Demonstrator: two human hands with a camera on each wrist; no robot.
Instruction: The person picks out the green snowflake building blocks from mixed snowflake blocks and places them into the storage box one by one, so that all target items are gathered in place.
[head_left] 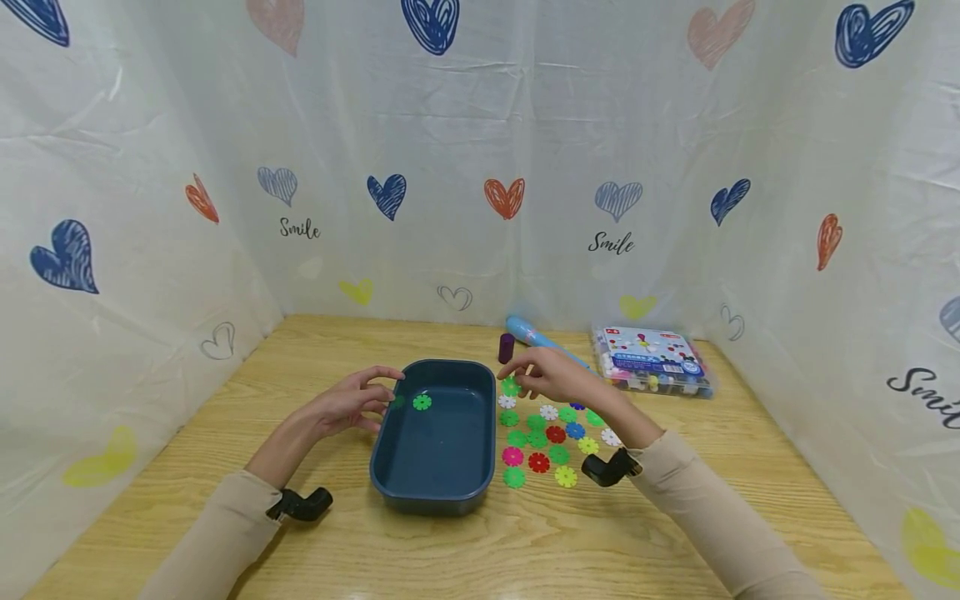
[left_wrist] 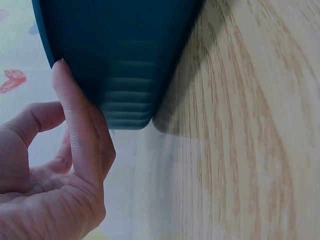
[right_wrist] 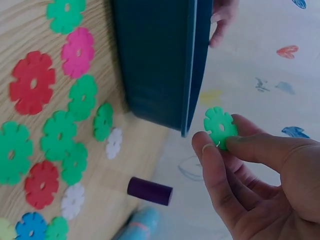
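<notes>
The right hand [head_left: 551, 379] pinches a green snowflake disc [right_wrist: 219, 126] between thumb and fingertips, just off the far right corner of the dark blue tray [head_left: 390, 467] — the grip looks light, mostly on the disc's edge, so it could slip and land on the wooden table [head_left: 375, 550] instead of inside. One green disc [head_left: 422, 402] already lies in the tray, ahead and to the left of that hand. Below the right wrist sits the loose spread of coloured discs [head_left: 551, 442]; a dragging sleeve could scatter them. A purple cylinder [right_wrist: 150, 190] stands just beyond the fingers — easy to knock over. The left hand [head_left: 348, 404] rests against the tray's left rim, fingers touching the wall; whether it truly grips is hard to tell from the wrist view. A loose hold there, and a bump could slide the tray.
</notes>
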